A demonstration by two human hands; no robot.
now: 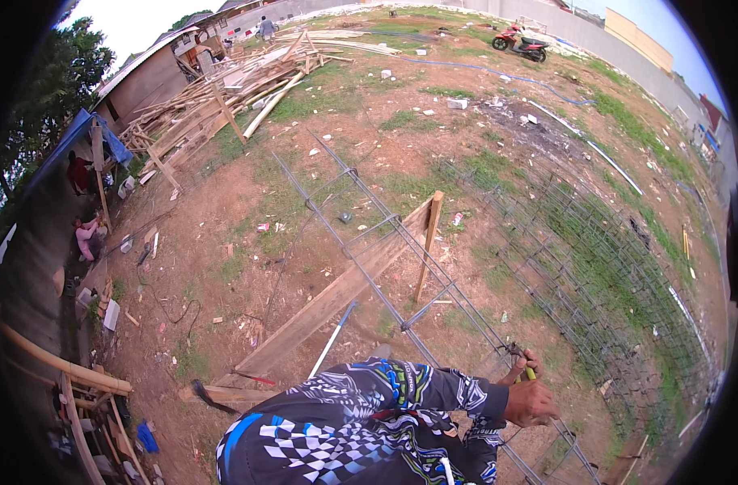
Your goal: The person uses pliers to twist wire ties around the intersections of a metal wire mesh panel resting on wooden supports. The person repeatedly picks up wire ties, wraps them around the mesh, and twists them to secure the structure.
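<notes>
Mostly tied, by the look of it

Largest of all, spreading across the scene, brown earth (pixel 199 234) with patches of grass (pixel 405 120). At far left, a great heap of timber (pixel 199 133). Along the right, a dense row of wire cages (pixel 579 287), probably finished. Across the middle, from far left to near right, the long steel frame (pixel 403 326), crossing above a wooden plank (pixel 328 299) near an upright stake (pixel 429 246). On the far stretch, crossbars (pixel 427 305) already in place, with dark knots (pixel 352 172) at several crossings: seemingly done there. Toward the near edge, more crossbars in view, too unclear to judge as fastened or loose; perhaps the remaining work. Impossible to count any joints left.

At near right, close together over the frame: the near hand (pixel 530 402), fingers curled in, and just beyond, the far hand (pixel 518 372), seemingly pinching a yellow-handled tool (pixel 530 373), exact grip of each not clear. Impossible to tell left from right. Smallest, the tool itself, head close to the frame, contact uncertain.
</notes>
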